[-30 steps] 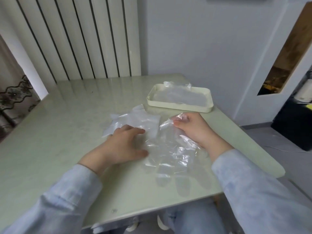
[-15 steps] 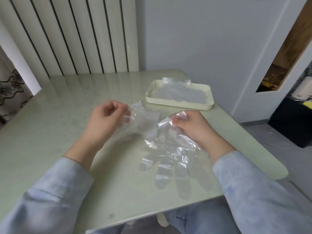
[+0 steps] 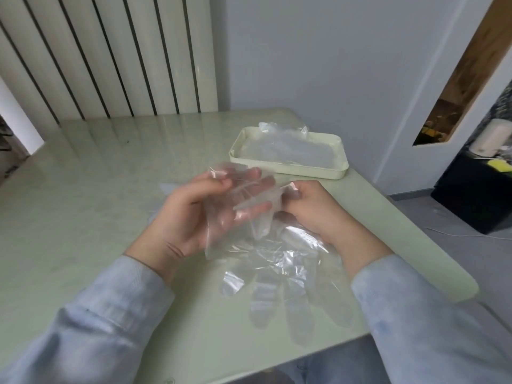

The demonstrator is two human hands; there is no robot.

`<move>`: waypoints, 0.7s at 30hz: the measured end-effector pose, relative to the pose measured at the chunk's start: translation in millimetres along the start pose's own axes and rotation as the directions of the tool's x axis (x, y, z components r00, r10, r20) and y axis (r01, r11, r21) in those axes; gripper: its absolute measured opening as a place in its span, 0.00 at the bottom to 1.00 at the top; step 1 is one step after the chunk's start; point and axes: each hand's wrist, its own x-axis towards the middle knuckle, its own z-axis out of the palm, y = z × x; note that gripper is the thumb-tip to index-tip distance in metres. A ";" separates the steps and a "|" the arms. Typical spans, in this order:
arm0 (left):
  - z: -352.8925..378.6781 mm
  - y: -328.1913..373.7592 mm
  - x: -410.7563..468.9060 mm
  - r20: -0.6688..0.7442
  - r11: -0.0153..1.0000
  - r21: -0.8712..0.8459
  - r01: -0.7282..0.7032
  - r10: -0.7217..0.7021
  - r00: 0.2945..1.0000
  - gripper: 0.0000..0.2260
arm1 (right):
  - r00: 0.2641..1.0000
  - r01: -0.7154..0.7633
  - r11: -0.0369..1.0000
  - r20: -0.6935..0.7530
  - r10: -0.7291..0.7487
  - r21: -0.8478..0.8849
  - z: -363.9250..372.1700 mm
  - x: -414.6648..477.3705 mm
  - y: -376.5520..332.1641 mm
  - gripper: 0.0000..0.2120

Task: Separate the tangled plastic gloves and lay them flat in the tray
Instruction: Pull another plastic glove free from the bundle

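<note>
I see the table (image 3: 83,217) with the tray (image 3: 288,169) toward its far right corner; flattened clear gloves lie inside the tray, one cuff poking over its far rim. Nearer me than the tray, a crumpled glove (image 3: 288,273) lies on the table, fingers pointing at me. My left hand (image 3: 199,214) has lifted off the table since half a second ago and now grips a second glove (image 3: 243,206) raised above the crumpled one. My right hand (image 3: 310,209) stays pinched on a plastic edge just left of it.
</note>
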 end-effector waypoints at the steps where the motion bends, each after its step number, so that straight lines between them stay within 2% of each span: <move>1: 0.5 0.1 -2.2 0.107 0.997 -0.074 0.007 0.001 0.994 0.08 | 1.000 0.001 1.000 0.014 -0.001 0.018 -0.6 -0.1 -1.9 0.05; 4: 7.7 1.3 -6.5 0.301 0.982 -0.153 0.108 -0.058 0.952 0.18 | 0.993 -0.105 0.988 0.068 0.097 0.115 1.6 0.6 -3.9 0.10; 6: 8.0 -3.9 -7.6 0.308 0.943 -0.249 0.221 -0.140 0.941 0.15 | 0.991 -0.117 0.988 0.072 0.110 0.097 0.3 2.8 -0.2 0.12; 8: 4.5 -9.3 -4.4 0.120 0.941 -0.222 0.255 -0.233 0.965 0.12 | 0.998 -0.045 0.999 0.036 0.045 -0.012 0.5 0.6 -0.5 0.11; 9: 1.5 -13.2 -0.7 -0.046 0.957 -0.132 0.258 -0.266 0.963 0.12 | 0.999 -0.047 0.999 0.023 0.048 -0.011 -0.4 -2.3 -2.0 0.10; 11: -1.8 -18.2 4.0 -0.354 0.955 0.031 0.296 -0.267 0.896 0.12 | 0.999 -0.045 0.999 -0.017 0.045 -0.004 -2.4 -2.9 -2.0 0.07; 13: -3.7 -18.8 4.4 -0.454 0.943 0.113 0.312 -0.230 0.861 0.07 | 0.997 -0.044 0.998 -0.059 0.041 -0.048 -3.7 0.1 0.1 0.07; 16: -11.8 -16.4 3.5 -0.488 0.929 0.201 0.310 -0.180 0.854 0.04 | 0.994 -0.025 0.987 -0.105 0.009 -0.158 -5.1 4.4 3.8 0.08; 18: -14.8 -9.4 -2.1 -0.485 0.832 0.390 0.395 -0.179 0.856 0.11 | 0.996 -0.010 0.994 -0.089 0.000 -0.111 -5.5 4.2 3.8 0.10; 19: -16.2 -6.2 -4.9 -0.487 0.728 0.540 0.423 -0.140 0.862 0.14 | 0.996 -0.007 0.996 -0.086 -0.001 -0.090 -5.6 4.1 3.8 0.11; 21: -19.4 -2.8 -7.8 -0.484 0.563 0.706 0.429 -0.058 0.873 0.20 | 0.996 -0.006 0.998 -0.086 0.000 -0.070 -5.0 3.3 3.9 0.12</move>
